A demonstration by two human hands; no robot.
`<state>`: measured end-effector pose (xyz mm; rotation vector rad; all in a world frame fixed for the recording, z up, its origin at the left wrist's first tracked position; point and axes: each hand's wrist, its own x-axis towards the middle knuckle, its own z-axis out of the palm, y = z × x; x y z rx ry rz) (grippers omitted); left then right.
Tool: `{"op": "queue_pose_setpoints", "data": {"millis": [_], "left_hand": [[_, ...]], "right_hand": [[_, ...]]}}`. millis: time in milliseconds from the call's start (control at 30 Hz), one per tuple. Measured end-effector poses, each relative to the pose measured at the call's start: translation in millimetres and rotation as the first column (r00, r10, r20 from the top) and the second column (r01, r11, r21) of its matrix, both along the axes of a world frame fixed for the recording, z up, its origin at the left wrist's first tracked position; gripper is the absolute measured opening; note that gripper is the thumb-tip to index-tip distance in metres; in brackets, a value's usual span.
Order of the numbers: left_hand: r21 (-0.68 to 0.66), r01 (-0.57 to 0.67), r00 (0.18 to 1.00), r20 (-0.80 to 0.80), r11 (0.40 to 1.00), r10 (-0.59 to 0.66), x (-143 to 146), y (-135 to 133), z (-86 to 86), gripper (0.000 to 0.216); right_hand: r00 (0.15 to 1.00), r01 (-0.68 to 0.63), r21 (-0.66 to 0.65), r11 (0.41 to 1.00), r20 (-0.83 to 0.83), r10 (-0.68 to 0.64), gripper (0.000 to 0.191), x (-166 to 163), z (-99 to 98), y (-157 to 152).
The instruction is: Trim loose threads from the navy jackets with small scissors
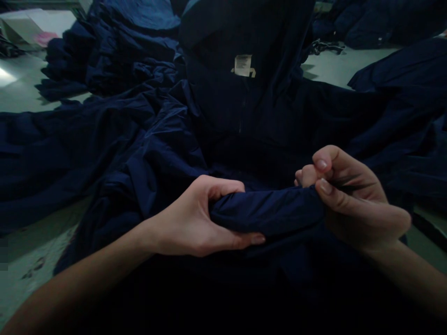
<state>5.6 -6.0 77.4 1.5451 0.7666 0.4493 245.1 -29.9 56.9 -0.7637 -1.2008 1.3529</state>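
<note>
A navy blue jacket (268,211) lies spread out in front of me, its body bunched toward me. My left hand (206,221) is closed around a folded edge of it, thumb below and fingers over the top. At the right end of that fold, my right hand (352,200) pinches the fabric between thumb and fingertips. A thin dark thing (347,180) shows in the right palm; I cannot make out what it is. Farther up, a white printed label (243,65) is attached inside the jacket, above a line of seam or zipper.
More navy garments (115,51) are heaped at the back left, with others (377,23) at the back right. White papers (38,23) lie at the far left. Parts of a pale tabletop (21,90) show between the fabrics. The light is dim.
</note>
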Motion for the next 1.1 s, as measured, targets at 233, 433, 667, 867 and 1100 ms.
{"op": "queue_pose_setpoints", "data": {"millis": [233, 433, 667, 867, 1100], "left_hand": [[-0.056, 0.007, 0.997, -0.073, 0.998, -0.011, -3.7, 1.3, 11.5, 0.027], [-0.052, 0.143, 0.96, 0.251, 0.988, -0.126, -11.1, 4.4, 8.4, 0.018], [0.287, 0.069, 0.993, 0.068, 0.955, -0.093, -6.2, 0.0, 7.1, 0.015], [0.449, -0.009, 0.996, -0.079, 0.894, 0.05, 4.2, -18.4, 5.9, 0.029], [0.389, 0.047, 0.993, -0.117, 0.92, -0.001, -2.3, -13.2, 14.2, 0.032]], "right_hand": [[0.992, 0.057, 0.109, 0.992, 0.103, -0.068, 0.018, 8.3, -4.0, 3.8], [0.919, -0.05, 0.25, 0.967, 0.391, -0.053, 0.002, -1.2, -11.2, -3.3], [0.837, 0.069, 0.493, 0.867, 0.444, -0.319, 0.018, -1.6, -1.0, -4.9], [0.737, -0.163, 0.48, 0.862, 0.64, -0.217, 0.048, -8.3, 11.6, -26.4], [0.863, -0.021, 0.264, 0.964, 0.491, -0.116, 0.018, -13.7, 18.1, -28.8]]}}
